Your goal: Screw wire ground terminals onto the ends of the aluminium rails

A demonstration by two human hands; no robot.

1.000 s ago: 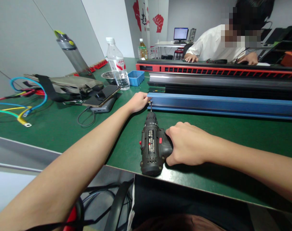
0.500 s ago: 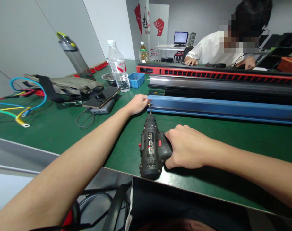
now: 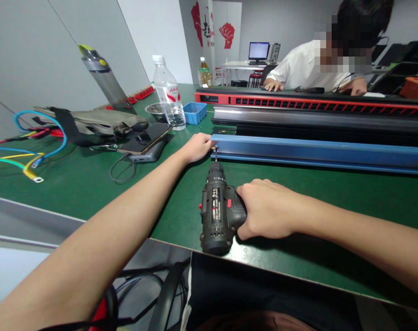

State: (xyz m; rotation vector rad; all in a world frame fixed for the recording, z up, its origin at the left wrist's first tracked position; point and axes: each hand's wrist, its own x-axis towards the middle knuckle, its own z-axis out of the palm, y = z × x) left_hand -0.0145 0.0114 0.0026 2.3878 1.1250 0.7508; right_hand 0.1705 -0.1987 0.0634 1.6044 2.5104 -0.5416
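My right hand [image 3: 264, 209] is wrapped round the grip of a black cordless drill [image 3: 216, 216], which lies on its side above the green tabletop. The drill's bit points away from me and meets the left end of a long blue metal rail [image 3: 298, 149], at a small fastener too tiny to make out clearly. At that same end, my left hand [image 3: 198, 147] grips the rail, its fingertips partly hidden behind the upper edge.
Behind the rail lie a dark metal profile [image 3: 298, 115] and a red-and-black rail [image 3: 281, 100]. Leftward are a water bottle [image 3: 169, 99], a blue tray [image 3: 195, 115], a phone [image 3: 147, 138], a pouch [image 3: 98, 120] and cables [image 3: 33, 172]. A person [image 3: 302, 64] sits across the table.
Almost nothing differs. The view has shifted very slightly, while both hands, the drill and the blue rail keep their places relative to each other.
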